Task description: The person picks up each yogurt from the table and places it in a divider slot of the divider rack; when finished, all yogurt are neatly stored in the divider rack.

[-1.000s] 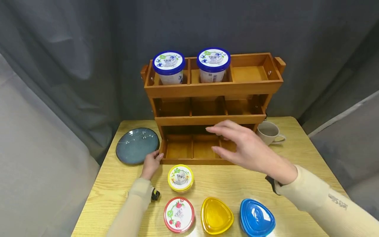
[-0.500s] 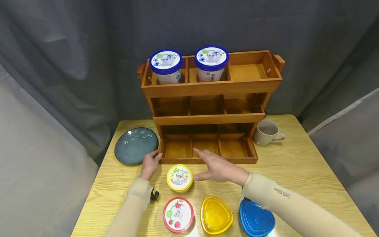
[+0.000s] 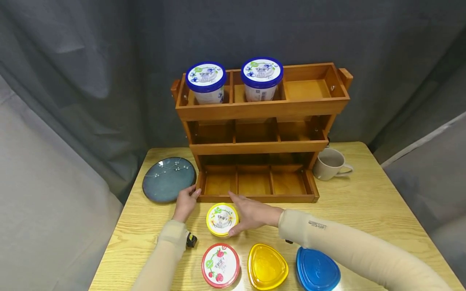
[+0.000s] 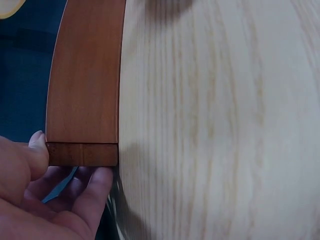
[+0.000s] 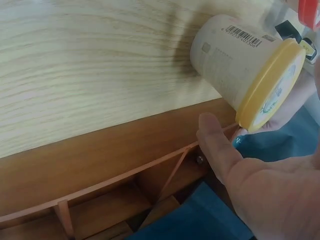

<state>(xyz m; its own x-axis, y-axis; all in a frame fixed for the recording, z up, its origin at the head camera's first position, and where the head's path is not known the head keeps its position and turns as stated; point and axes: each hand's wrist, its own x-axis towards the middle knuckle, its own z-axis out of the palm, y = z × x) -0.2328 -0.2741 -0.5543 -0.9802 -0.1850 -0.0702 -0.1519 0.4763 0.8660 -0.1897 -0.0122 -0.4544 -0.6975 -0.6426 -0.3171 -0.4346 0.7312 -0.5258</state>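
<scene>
A three-tier wooden shelf [image 3: 260, 198] stands at the back of the table. My left hand [image 3: 185, 204] grips its lower left front corner, thumb on one side and fingers on the other, as the left wrist view confirms on the wooden edge [image 4: 82, 154]. In front of the shelf stands a white tub with a yellow lid [image 3: 222, 219]. My right hand [image 3: 251, 214] is at the tub's right side, thumb and fingers spread. In the right wrist view a fairly straight finger lies close to the yellow-lidded tub [image 5: 235, 65]; contact cannot be told.
Two blue-lidded tubs [image 3: 206, 77] sit in the top tier. A red-lidded tub [image 3: 220, 265], a yellow triangular container [image 3: 267, 266] and a blue one [image 3: 317, 269] line the front. A dark plate [image 3: 169, 180] lies left of the shelf, a beige mug [image 3: 329, 163] right.
My right hand has come down and left from in front of the shelf to the yellow-lidded tub. My left hand has kept its place on the shelf corner.
</scene>
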